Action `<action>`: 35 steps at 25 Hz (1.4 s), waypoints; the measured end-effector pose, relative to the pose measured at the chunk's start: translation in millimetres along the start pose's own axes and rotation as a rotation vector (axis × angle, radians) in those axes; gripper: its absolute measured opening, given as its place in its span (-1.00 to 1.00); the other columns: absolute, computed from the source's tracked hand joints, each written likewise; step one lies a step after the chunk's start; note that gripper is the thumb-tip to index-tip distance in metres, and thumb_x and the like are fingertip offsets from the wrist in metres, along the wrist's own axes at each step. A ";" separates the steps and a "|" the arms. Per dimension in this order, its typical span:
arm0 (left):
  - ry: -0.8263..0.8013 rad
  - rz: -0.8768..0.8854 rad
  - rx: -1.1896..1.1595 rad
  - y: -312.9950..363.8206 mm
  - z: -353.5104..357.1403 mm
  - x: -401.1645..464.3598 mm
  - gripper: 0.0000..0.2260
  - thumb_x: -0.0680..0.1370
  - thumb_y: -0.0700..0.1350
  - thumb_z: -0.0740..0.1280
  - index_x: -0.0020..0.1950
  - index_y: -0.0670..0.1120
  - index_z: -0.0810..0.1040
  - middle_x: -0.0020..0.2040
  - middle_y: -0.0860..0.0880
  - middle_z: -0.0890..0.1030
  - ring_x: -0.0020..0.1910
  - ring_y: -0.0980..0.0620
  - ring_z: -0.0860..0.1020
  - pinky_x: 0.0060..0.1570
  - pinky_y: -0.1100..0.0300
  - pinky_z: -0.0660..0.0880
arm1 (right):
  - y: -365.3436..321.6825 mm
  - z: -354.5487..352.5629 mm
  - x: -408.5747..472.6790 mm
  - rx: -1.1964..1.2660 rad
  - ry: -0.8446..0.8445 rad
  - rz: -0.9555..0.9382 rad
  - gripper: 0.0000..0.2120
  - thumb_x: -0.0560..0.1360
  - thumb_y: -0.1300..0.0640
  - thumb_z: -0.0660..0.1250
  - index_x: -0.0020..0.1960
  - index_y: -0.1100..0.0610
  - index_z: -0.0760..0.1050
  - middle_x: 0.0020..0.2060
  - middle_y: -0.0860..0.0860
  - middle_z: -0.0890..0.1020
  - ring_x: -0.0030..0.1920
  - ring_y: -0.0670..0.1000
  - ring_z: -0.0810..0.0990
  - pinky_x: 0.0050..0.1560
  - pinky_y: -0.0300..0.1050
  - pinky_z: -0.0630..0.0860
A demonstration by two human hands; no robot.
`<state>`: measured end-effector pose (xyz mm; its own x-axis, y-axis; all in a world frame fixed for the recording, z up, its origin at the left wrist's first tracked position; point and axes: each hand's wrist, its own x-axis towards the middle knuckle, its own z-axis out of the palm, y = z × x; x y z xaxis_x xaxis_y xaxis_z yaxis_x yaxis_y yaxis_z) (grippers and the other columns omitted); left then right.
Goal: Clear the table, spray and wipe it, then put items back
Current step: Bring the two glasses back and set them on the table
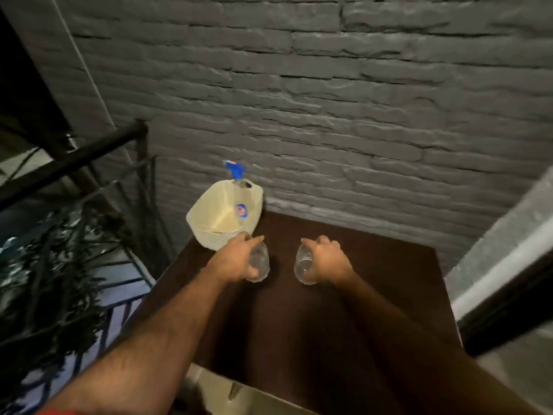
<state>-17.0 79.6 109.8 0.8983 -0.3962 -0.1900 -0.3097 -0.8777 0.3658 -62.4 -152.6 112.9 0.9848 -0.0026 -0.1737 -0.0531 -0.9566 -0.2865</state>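
A dark brown table [344, 295] stands against a grey brick wall. My left hand [239, 259] grips a clear glass [261, 262] from above, over the middle of the table. My right hand [327, 259] grips a second clear glass [302, 263] the same way, a little to the right. Whether the glasses touch the tabletop I cannot tell. At the table's far left corner sits a cream woven basket [209, 217]. In it stands a spray bottle [236, 172] with a blue trigger head that sticks up above the rim.
A dark metal railing [74, 160] and plant leaves [51, 265] lie to the left of the table. A grey ledge with a dark frame [505, 280] borders the right side. A pale box edge [239, 393] shows below the table's near edge.
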 end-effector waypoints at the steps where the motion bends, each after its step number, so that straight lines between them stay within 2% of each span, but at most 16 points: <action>1: -0.024 0.028 0.004 5.8 5.2 14.9 -0.17 0.29 0.05 0.48 0.52 0.08 0.24 0.33 0.02 0.31 0.28 -0.02 0.42 0.28 0.07 0.43 | 9.2 1.4 2.4 0.022 -0.004 0.044 -0.22 0.37 -0.03 0.45 0.50 -0.09 0.19 0.34 0.05 0.35 0.31 0.15 0.33 0.24 0.06 0.46; 10: -0.134 0.131 0.030 8.8 21.9 133.6 -0.20 0.38 0.00 0.47 0.55 0.07 0.18 0.44 0.00 0.25 0.35 -0.05 0.33 0.31 0.08 0.40 | 60.4 5.8 47.1 0.103 0.003 0.307 -0.18 0.36 -0.02 0.49 0.52 -0.11 0.16 0.39 0.09 0.33 0.35 0.20 0.34 0.28 0.12 0.46; 14: -0.167 0.135 0.003 10.8 38.6 177.2 -0.23 0.42 0.00 0.45 0.56 0.04 0.17 0.49 -0.04 0.21 0.41 -0.10 0.28 0.38 0.05 0.31 | 82.2 9.7 66.8 0.114 0.017 0.372 -0.16 0.36 -0.04 0.48 0.53 0.01 0.16 0.38 0.14 0.35 0.32 0.25 0.37 0.29 0.14 0.44; 21: -0.136 0.088 -0.010 36.1 54.4 253.2 -0.23 0.44 -0.03 0.46 0.57 0.03 0.14 0.53 -0.06 0.18 0.46 -0.12 0.22 0.40 -0.01 0.31 | 125.6 -4.8 135.2 0.140 0.003 0.386 -0.22 0.39 -0.01 0.46 0.48 0.16 0.19 0.37 0.17 0.37 0.33 0.25 0.37 0.30 0.10 0.38; 24: -0.108 0.065 -0.040 52.9 66.2 292.6 -0.23 0.41 -0.02 0.50 0.53 0.00 0.20 0.48 -0.08 0.29 0.43 -0.13 0.29 0.37 -0.04 0.35 | 150.2 -4.5 173.4 0.164 0.002 0.375 -0.27 0.41 0.00 0.46 0.44 0.20 0.21 0.36 0.17 0.40 0.32 0.24 0.38 0.30 0.09 0.37; 29: -0.083 0.017 -0.096 74.2 86.8 343.4 -0.33 0.36 -0.01 0.53 0.40 -0.07 0.37 0.35 -0.10 0.43 0.31 -0.12 0.43 0.29 -0.03 0.44 | 185.0 1.5 230.5 0.138 -0.024 0.327 -0.32 0.51 0.00 0.35 0.50 0.23 0.16 0.42 0.22 0.34 0.37 0.29 0.35 0.35 0.13 0.31; 35: -0.087 -0.033 -0.081 77.8 109.2 368.9 -0.24 0.40 -0.09 0.49 0.52 -0.11 0.22 0.48 -0.13 0.31 0.44 -0.15 0.30 0.40 0.02 0.32 | 208.1 17.2 260.2 0.079 -0.065 0.271 -0.38 0.51 0.04 0.33 0.46 0.26 0.22 0.38 0.25 0.39 0.30 0.31 0.41 0.31 0.07 0.29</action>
<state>256.2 -164.2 -31.3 0.8760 -0.3925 -0.2802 -0.2511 -0.8672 0.4300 180.0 -347.3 -8.2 0.9204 -0.2342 -0.3132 -0.3284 -0.8978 -0.2935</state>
